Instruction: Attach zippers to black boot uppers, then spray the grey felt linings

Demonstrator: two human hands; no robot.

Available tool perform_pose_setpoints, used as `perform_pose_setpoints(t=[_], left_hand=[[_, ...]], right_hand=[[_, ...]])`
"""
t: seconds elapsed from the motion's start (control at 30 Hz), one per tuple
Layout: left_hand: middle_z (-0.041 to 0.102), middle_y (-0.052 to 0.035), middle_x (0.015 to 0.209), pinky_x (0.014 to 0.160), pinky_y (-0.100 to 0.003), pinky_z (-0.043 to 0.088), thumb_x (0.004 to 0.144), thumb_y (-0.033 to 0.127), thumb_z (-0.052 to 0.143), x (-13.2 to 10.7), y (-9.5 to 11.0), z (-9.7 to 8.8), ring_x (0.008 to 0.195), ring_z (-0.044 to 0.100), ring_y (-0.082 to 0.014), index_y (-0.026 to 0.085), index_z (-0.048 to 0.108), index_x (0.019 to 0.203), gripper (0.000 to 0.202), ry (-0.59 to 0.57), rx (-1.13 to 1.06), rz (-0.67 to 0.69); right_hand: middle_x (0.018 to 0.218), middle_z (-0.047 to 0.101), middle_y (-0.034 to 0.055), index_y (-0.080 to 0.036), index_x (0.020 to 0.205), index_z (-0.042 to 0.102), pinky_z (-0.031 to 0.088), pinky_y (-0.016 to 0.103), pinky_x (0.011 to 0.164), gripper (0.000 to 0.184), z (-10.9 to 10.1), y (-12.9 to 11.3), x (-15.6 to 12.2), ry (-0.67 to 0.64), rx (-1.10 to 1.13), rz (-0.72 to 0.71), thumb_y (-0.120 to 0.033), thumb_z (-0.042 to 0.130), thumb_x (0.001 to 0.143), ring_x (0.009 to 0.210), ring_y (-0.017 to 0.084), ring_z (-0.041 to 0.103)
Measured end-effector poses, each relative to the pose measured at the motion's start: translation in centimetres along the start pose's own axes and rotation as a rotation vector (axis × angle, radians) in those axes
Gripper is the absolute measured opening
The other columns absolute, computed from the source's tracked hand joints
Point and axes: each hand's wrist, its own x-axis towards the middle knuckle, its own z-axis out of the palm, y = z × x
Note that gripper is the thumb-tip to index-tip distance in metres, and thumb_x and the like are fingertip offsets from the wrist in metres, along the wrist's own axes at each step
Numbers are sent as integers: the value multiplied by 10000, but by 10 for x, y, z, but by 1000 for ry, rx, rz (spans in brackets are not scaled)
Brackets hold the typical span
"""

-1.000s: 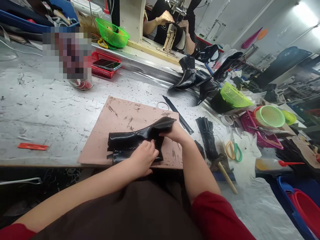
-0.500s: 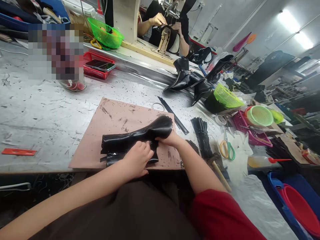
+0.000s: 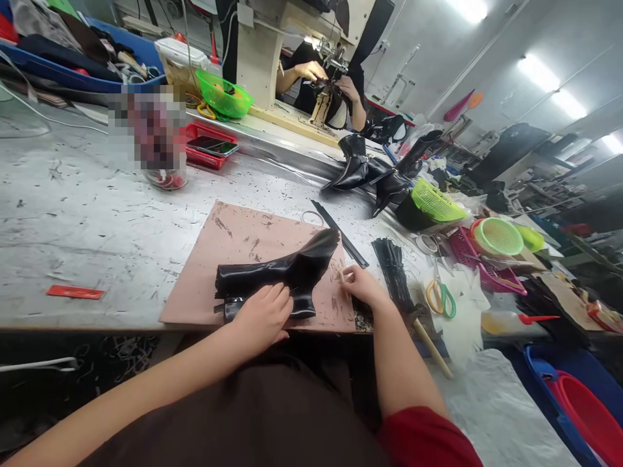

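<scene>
Head view: left hand [image 3: 265, 314] touches glossy boot upper [image 3: 302, 267]

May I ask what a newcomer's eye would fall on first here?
Probably the glossy boot upper on the pinkish board, under the left hand. Next might come the black boots beyond the board, toward the right, then the bright green bowl left of the sewing machine.

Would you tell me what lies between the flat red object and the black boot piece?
Between the red object and the boot piece, the head view shows speckled tabletop, then the left part of the pinkish board.
</scene>
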Motion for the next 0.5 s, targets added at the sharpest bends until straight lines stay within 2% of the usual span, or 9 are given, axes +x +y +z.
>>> perform_pose_setpoints(t=[0.07,0.17,0.23,0.3,0.4,0.5], left_hand=[[563,-134,1202,888,-362,363,775,453,569,-20,0,1,1110,483,-274,114,539,1177,527,81,-6,-21],[596,-108,1151,840,-347,377,830,393,497,-49,1,1,1024,521,-241,130,539,1189,447,167,-14,-76],[587,-97,1177,848,-340,372,842,371,478,-63,3,2,1041,511,-231,140,531,1207,435,184,-20,-107],[575,-95,1201,858,-338,369,845,376,471,-68,5,5,1065,499,-231,144,521,1223,446,164,-29,-119],[579,-108,1193,897,-347,354,851,405,451,-68,7,10,1085,492,-240,152,522,1232,463,103,-36,-138],[559,-100,1225,964,-362,309,846,425,447,-67,8,14,1169,439,-255,180,515,1244,472,88,-27,-150]], right_hand=[[559,507,-32,-218,663,452,382,251,472,107,-5,-9,-16,40,81,-39,-240,553,634,493,132,507],[543,432,-35,-246,631,320,323,236,386,241,-8,-27,-43,120,464,-214,-413,467,724,410,107,418],[483,390,-41,-252,625,299,266,233,336,297,2,-43,-55,107,699,-306,-482,435,755,355,104,354],[480,454,-19,-242,642,395,323,237,352,277,23,-59,-61,-18,738,-332,-478,430,782,379,120,428],[625,588,13,-211,730,528,469,260,522,221,65,-82,-57,-204,646,-399,-403,444,801,573,146,587],[642,592,-7,-214,733,498,479,257,576,168,98,-92,-49,-225,546,-480,-352,438,806,599,138,590]])
